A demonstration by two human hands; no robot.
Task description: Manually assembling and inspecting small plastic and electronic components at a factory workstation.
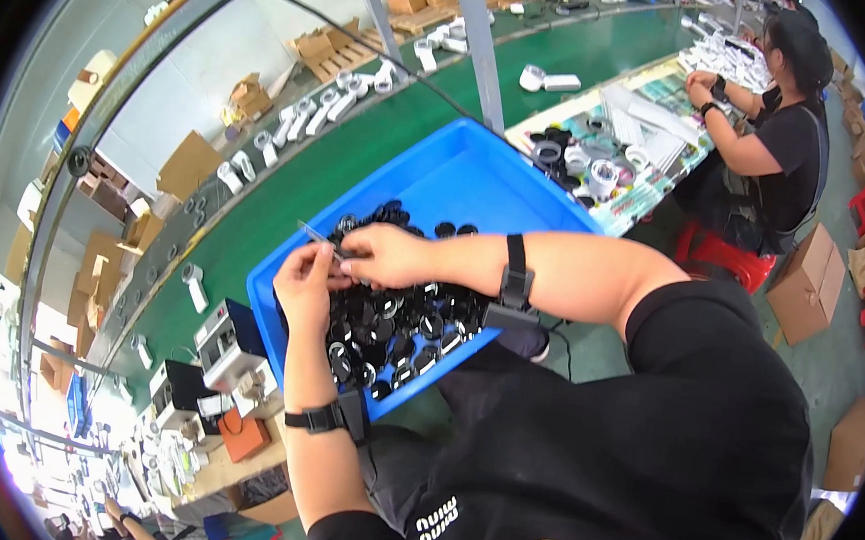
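My two hands meet over the left part of a large blue bin [470, 162]. My left hand [303, 283] is closed, its thumb and fingers pinched together close to my right fingertips. From between the fingers sticks a thin, pale, pointed piece [312, 231], perhaps a blade or slim tool; which hand grips it I cannot tell. My right hand [393, 255] is closed too, with its fingers curled around something small and mostly hidden. Below the hands, many small round black glossy parts [408, 334] lie heaped in the bin.
Behind the bin runs a green conveyor belt [403, 117] with white handheld devices [308, 116] along it. To the right, a worktable [649, 190] bears rings and white parts; a co-worker [783, 134] sits there. Boxy machines [227, 341] stand left. A cardboard box [807, 286] is on the floor.
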